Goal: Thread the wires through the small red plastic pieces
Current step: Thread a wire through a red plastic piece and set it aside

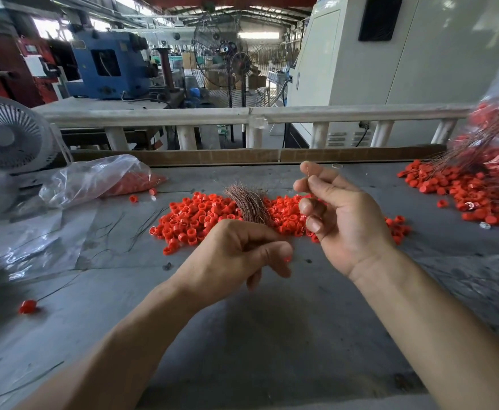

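Note:
A heap of small red plastic pieces (195,217) lies in the middle of the grey table (242,335). My left hand (236,258) grips a bundle of thin copper-coloured wires (249,202) that fans upward over the heap; a small red piece (287,259) shows at its fingertips. My right hand (340,220) is raised just right of the bundle and pinches a single thin wire (308,176) between thumb and forefinger. The wire's lower end is hidden behind the fingers.
A pile of red pieces with wires through them (473,184) spills from a plastic bag at the right. Another clear bag (94,179) with red pieces lies at the left, beside a white fan (8,134). Loose dark wires (141,226) and one stray red piece (27,306) lie left of the heap.

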The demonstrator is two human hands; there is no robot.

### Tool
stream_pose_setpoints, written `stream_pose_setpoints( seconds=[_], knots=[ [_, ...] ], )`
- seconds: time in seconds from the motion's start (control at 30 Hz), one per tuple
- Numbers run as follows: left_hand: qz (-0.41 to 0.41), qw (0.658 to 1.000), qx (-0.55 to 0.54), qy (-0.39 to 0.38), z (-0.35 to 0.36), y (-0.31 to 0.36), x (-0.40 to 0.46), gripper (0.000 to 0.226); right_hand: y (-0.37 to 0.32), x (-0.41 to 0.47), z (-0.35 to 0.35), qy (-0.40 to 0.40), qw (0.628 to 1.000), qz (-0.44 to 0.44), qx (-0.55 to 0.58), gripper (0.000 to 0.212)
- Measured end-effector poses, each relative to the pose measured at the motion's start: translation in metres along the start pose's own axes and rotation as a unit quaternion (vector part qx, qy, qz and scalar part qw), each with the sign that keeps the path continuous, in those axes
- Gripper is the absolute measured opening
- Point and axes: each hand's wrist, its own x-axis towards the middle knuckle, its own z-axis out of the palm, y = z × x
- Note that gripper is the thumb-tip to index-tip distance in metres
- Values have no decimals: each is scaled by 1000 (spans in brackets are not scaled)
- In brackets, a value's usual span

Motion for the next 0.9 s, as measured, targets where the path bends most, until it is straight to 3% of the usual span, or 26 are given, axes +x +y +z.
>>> stream_pose_setpoints(
  seconds=[0.07,0.13,0.23,0.37,0.57,0.7,0.9],
  knots=[
    [-12,1000,-5,3,-1,0,0,38,0,0,-3,-2,999,10,-37,18],
    [-14,998,0,55,-1,-2,1,40,2,-3,-3,-27,996,33,-83,19],
    [-23,987,-41,153,-5,-5,3,16,9,-7,2,-68,985,57,-150,18],
    [-30,978,-123,167,-8,-6,4,9,13,-7,4,-86,964,46,-248,15],
    [-22,983,-51,176,-11,-12,6,4,17,-11,6,-115,944,42,-307,15],
    [-11,978,-1,210,-14,-16,7,6,19,-12,7,-110,943,21,-314,2],
    [-41,957,2,287,-26,-19,8,11,24,-8,2,-75,933,-6,-353,11]
  ],
)
